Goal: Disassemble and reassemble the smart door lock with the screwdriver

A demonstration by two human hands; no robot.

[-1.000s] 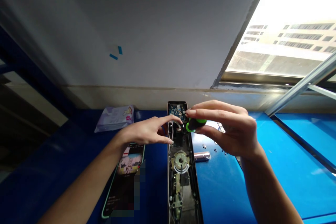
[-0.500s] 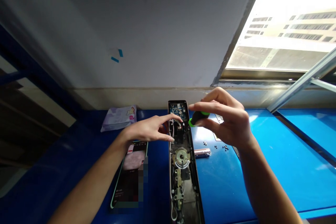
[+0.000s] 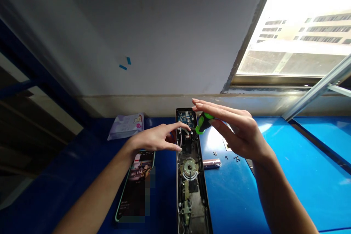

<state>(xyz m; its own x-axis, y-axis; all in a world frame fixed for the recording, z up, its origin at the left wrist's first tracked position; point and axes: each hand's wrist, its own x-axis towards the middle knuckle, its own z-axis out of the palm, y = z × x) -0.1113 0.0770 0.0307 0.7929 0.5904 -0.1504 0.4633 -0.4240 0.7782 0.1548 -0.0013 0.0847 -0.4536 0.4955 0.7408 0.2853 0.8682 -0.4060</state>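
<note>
A long, narrow black housing [image 3: 199, 210], its inside exposed, lies lengthwise in front of me on the blue table. It looks like the inside of an electronic door lock, with a blue circuit board [image 3: 186, 117] at the far end, white wires and a round metal part [image 3: 189, 167]. My left hand [image 3: 153, 137] rests across its left edge, thumb and index finger spread apart near a white cable. In my right hand [image 3: 238, 129] is a green and black screwdriver [image 3: 203, 122], tilted, its handle between thumb and straightened fingers. Its tip points down into the housing's right side.
A phone [image 3: 134, 193] with its screen lit lies left of the housing, and a purple packet [image 3: 126, 126] sits behind it. On the right are small dark screws [image 3: 236, 158] and a pinkish wrapped cylinder [image 3: 211, 163]. A wall [image 3: 164, 44] rises behind the table.
My right fingers have straightened around the screwdriver and more of its handle shows. The picture on the phone screen has changed. My left hand stays in nearly the same place on the housing.
</note>
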